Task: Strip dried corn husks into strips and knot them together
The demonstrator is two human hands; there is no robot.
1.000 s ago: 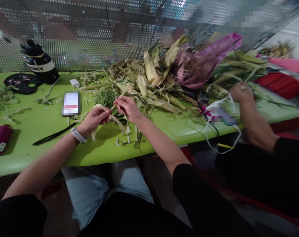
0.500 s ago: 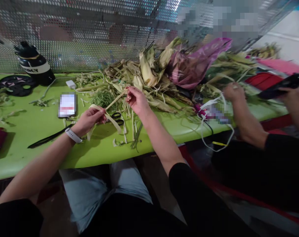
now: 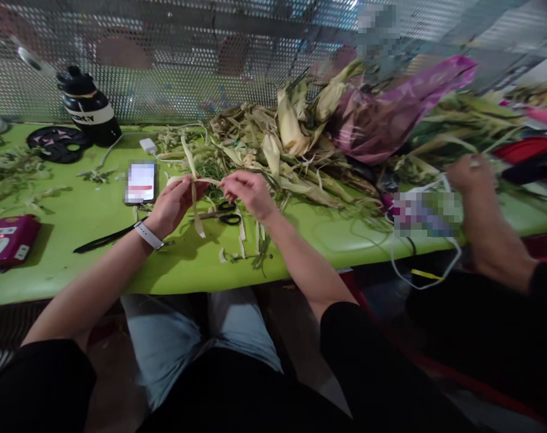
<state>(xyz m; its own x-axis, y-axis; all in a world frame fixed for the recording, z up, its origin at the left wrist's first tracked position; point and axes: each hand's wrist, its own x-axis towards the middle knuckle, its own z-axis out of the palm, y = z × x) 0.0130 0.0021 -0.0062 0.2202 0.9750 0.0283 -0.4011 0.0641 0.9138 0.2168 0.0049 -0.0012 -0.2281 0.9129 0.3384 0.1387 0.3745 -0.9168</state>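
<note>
Pale corn husk strips (image 3: 189,157) cross each other above the green table, one upright and one running sideways. My left hand (image 3: 174,201), with a white band on its wrist, is closed on the strips where they cross. At the sideways strip's right end, my right hand (image 3: 250,191) pinches the husk between thumb and fingers. Black-handled scissors (image 3: 228,213) lie on the table just below and between my hands. Behind them spreads a heap of corn husks (image 3: 286,135), some pale and some green.
A phone (image 3: 140,180) lies left of my hands, with a black strap near it. Further left are a black bottle (image 3: 92,111) and a magenta box (image 3: 11,240). A pink plastic bag (image 3: 372,123) sits on the husks. At right is a co-worker's hand (image 3: 472,174) by a white cord.
My hands have come closer together, and the husk between them has turned from slanting to nearly level. Another strip now stands upright at my left fingers. The view has shifted left.
</note>
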